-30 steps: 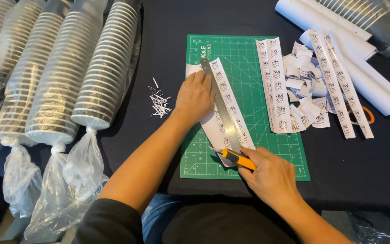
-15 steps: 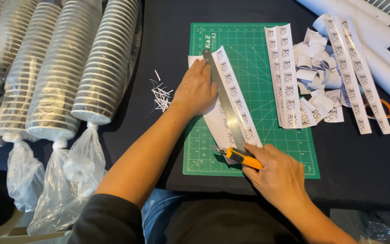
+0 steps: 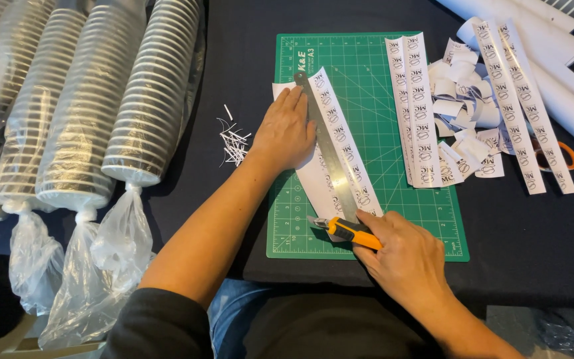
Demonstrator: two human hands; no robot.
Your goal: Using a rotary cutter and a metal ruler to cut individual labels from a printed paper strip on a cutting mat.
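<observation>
My left hand (image 3: 287, 131) lies flat with spread fingers on a metal ruler (image 3: 329, 156) and the white printed paper sheet (image 3: 340, 143) under it. Both rest on a green cutting mat (image 3: 367, 86). My right hand (image 3: 406, 262) grips an orange utility knife (image 3: 345, 231), its blade end at the ruler's near end, close to the mat's front edge. The ruler runs diagonally from upper left to lower right.
Cut printed paper strips (image 3: 413, 110) lie on the mat's right part, more strips and small labels (image 3: 473, 113) beyond it. Orange-handled scissors (image 3: 563, 154) and white paper rolls (image 3: 566, 73) sit at right. Thin paper slivers (image 3: 234, 139) lie left of the mat. Bagged cup stacks (image 3: 141, 100) fill the left.
The view shifted slightly. The knife in my right hand stays at the ruler's near end, and my left hand stays pressed on the ruler.
</observation>
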